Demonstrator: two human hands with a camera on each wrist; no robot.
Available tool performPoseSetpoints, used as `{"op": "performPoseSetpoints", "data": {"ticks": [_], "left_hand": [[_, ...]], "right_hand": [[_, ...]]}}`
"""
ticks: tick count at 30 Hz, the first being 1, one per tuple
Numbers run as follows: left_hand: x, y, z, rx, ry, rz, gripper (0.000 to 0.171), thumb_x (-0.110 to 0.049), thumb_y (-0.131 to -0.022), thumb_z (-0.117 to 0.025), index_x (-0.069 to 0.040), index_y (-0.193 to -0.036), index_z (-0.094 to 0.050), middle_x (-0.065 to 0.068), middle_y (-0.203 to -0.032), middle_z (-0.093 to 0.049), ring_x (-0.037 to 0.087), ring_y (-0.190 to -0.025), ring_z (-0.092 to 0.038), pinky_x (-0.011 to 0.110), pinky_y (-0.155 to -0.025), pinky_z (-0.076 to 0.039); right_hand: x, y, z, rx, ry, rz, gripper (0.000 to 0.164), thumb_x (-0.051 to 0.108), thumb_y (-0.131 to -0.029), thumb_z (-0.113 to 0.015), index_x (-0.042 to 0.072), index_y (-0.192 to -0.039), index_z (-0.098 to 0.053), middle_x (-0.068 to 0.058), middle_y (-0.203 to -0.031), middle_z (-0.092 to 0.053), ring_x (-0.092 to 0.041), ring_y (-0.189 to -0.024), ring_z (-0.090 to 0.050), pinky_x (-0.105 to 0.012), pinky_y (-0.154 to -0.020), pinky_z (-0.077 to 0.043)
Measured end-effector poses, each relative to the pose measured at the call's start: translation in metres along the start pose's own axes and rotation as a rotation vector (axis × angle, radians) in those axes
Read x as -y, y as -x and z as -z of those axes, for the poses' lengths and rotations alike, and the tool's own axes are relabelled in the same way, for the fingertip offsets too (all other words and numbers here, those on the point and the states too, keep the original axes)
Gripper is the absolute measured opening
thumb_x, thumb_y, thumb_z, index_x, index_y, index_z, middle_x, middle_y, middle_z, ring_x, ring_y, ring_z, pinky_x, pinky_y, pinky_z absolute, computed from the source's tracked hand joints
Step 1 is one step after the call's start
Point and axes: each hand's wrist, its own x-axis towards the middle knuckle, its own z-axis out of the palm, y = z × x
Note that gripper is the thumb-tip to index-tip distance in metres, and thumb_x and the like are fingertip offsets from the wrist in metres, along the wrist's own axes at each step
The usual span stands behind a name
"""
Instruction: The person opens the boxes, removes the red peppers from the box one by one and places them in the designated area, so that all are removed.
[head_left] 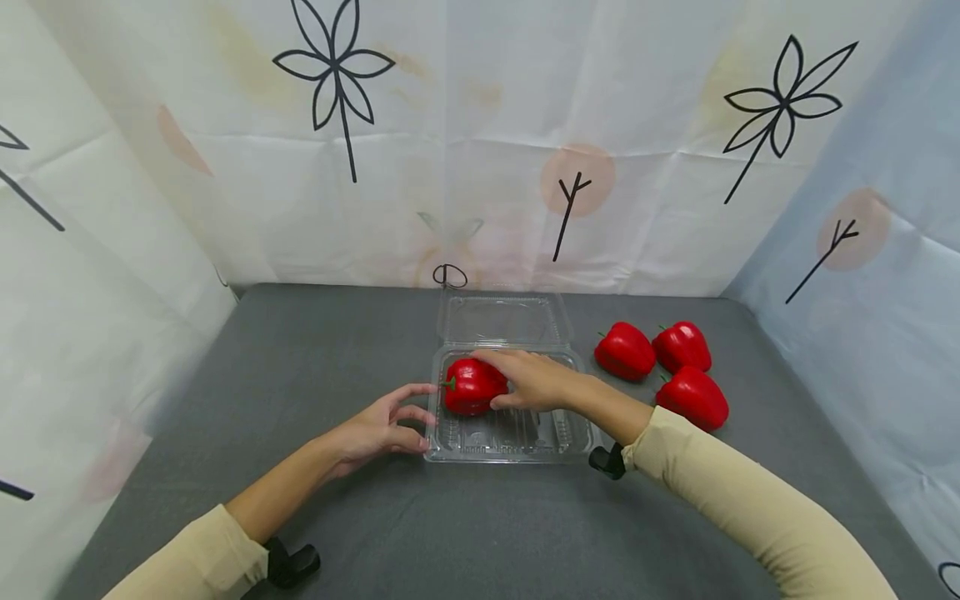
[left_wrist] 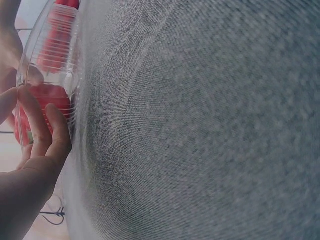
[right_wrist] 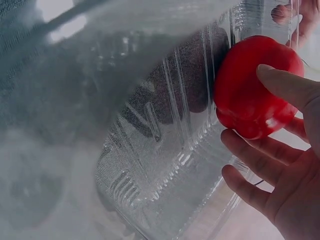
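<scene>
A red bell pepper point(head_left: 470, 387) with a green stem lies on its side in the left part of a clear plastic clamshell container point(head_left: 480, 450). My right hand point(head_left: 534, 379) holds this pepper from its right side. In the right wrist view, the thumb presses on the pepper point(right_wrist: 250, 80) while some fingers of the right hand point(right_wrist: 285, 165) curve around its lower side. My left hand point(head_left: 382, 429) is at the container's left edge, fingers spread and lightly bent. The left wrist view shows fingertips of the left hand point(left_wrist: 42, 135) against the clear wall.
Three more red bell peppers, one at the back left point(head_left: 625, 351), one at the back right point(head_left: 682, 346) and one in front point(head_left: 693, 398), lie right of the container. Its clear lid point(head_left: 506, 321) stands open towards the printed curtain point(head_left: 487, 192). Grey cloth point(head_left: 337, 350) covers the table.
</scene>
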Motion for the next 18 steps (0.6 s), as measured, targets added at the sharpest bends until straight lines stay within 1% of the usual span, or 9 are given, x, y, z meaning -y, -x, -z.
{"op": "performPoseSetpoints", "data": {"ticks": [5, 11, 14, 18], "left_hand": [[-0.001, 0.001, 0.001, 0.004, -0.005, 0.003, 0.077, -0.005, -0.088, -0.069, -0.011, -0.153, -0.027, 0.018, -0.122, -0.056, 0.024, -0.093, -0.065, 0.035, -0.085, -0.053], [-0.001, 0.001, 0.001, -0.001, -0.006, 0.007, 0.078, -0.005, -0.087, -0.069, -0.011, -0.153, -0.027, 0.017, -0.122, -0.056, 0.024, -0.092, -0.065, 0.035, -0.085, -0.053], [-0.002, 0.001, 0.001, -0.004, -0.01, 0.011, 0.078, -0.006, -0.087, -0.07, -0.011, -0.153, -0.027, 0.017, -0.121, -0.057, 0.024, -0.093, -0.066, 0.035, -0.084, -0.053], [-0.002, 0.001, 0.001, -0.002, -0.012, 0.01, 0.079, -0.005, -0.087, -0.07, -0.011, -0.153, -0.027, 0.016, -0.121, -0.057, 0.024, -0.093, -0.065, 0.035, -0.084, -0.053]], "right_hand": [[0.001, 0.001, 0.002, 0.0, -0.007, -0.008, 0.075, 0.024, -0.089, -0.076, 0.013, -0.153, -0.038, -0.015, -0.147, -0.049, -0.032, -0.129, -0.053, -0.054, -0.099, -0.046], [0.002, 0.005, 0.006, -0.019, 0.018, -0.018, 0.072, 0.031, -0.089, -0.076, 0.012, -0.15, -0.043, -0.01, -0.145, -0.053, -0.028, -0.125, -0.056, -0.051, -0.098, -0.047], [0.002, 0.01, 0.009, -0.027, 0.033, -0.009, 0.07, 0.032, -0.088, -0.076, 0.01, -0.147, -0.046, -0.01, -0.142, -0.055, -0.027, -0.123, -0.058, -0.048, -0.097, -0.048], [0.002, 0.02, 0.013, -0.039, 0.055, 0.007, 0.069, 0.032, -0.087, -0.077, 0.008, -0.146, -0.049, -0.009, -0.139, -0.058, -0.024, -0.116, -0.062, -0.044, -0.092, -0.051]]}}
